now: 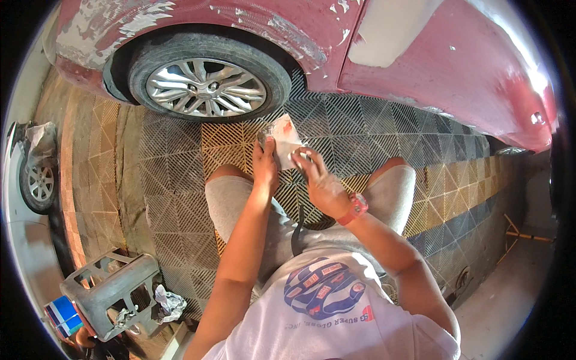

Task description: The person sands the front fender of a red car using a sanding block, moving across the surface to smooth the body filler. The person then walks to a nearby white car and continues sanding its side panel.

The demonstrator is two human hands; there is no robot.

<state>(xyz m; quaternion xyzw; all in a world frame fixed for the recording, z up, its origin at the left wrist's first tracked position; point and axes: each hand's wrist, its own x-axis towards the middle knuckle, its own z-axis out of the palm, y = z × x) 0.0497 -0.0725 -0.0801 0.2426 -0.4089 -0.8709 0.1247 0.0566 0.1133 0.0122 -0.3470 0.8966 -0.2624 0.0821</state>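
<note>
My left hand (266,165) is closed around the left edge of a flat white piece (286,139) with a red-orange smear near its top. Whether that piece is a card, a sheet or a board I cannot tell. Something clear and shiny shows beside my left fingertips, too small to name. At the piece's lower right corner, my right hand (321,183) has its fingers curled together; what they pinch, if anything, is hidden. A red watch (356,207) is on my right wrist. Both hands are above the floor, between my knees.
Ahead stands a red car (414,90) with sanded, filler-patched panels and a silver-spoked wheel (207,90). The floor is grey and yellow grid tiles (348,120). At lower left are a grey plastic crate-like stool (117,288), crumpled paper (170,303) and a blue can (65,315). Another vehicle's wheel (39,180) is far left.
</note>
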